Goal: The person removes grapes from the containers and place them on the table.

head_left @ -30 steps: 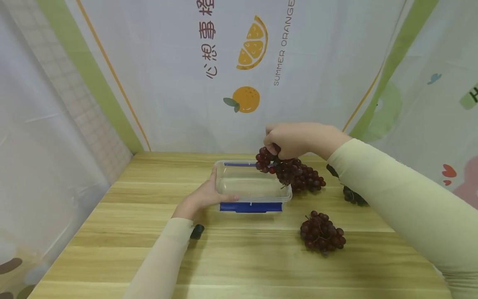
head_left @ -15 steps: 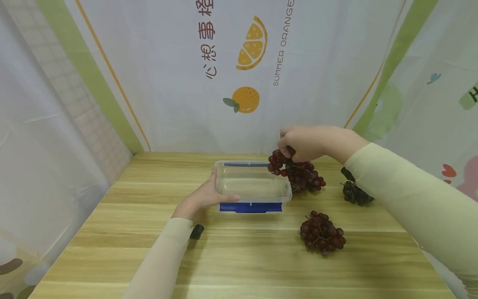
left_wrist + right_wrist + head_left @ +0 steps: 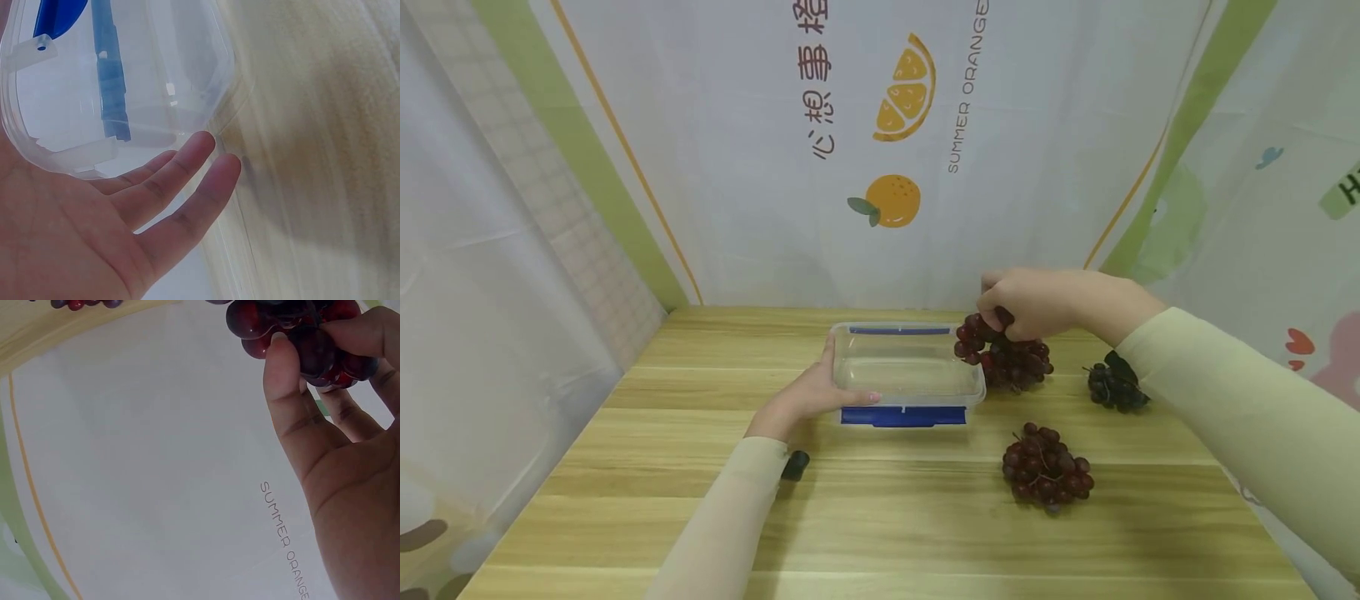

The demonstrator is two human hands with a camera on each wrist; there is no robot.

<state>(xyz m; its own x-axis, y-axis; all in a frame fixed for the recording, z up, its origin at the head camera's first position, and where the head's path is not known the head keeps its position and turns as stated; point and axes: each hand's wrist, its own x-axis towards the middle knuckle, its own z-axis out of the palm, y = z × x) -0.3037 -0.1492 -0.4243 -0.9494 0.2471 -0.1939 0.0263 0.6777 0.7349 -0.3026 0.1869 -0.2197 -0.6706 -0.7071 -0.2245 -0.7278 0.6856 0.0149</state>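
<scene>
A clear plastic food box with blue side clips stands at the back middle of the table. My left hand spans its left end, thumb along the near rim. In the left wrist view the fingers are nearly straight against the box wall. Over the box's right rim, my right hand pinches a bunch of dark red grapes from above. Thumb and forefinger meet on the grapes in the right wrist view. Directly behind and below hangs or lies more red grapes, partly covered by the held bunch.
Another red grape bunch lies front right of the box. Dark, nearly black grapes lie farther right near the right sleeve. A small dark object shows beside the left sleeve. A printed curtain rises behind the wooden table.
My right hand has moved rightward and slightly down with the grape bunch, from over the box to its right rim. The left hand and box have stayed in place.
</scene>
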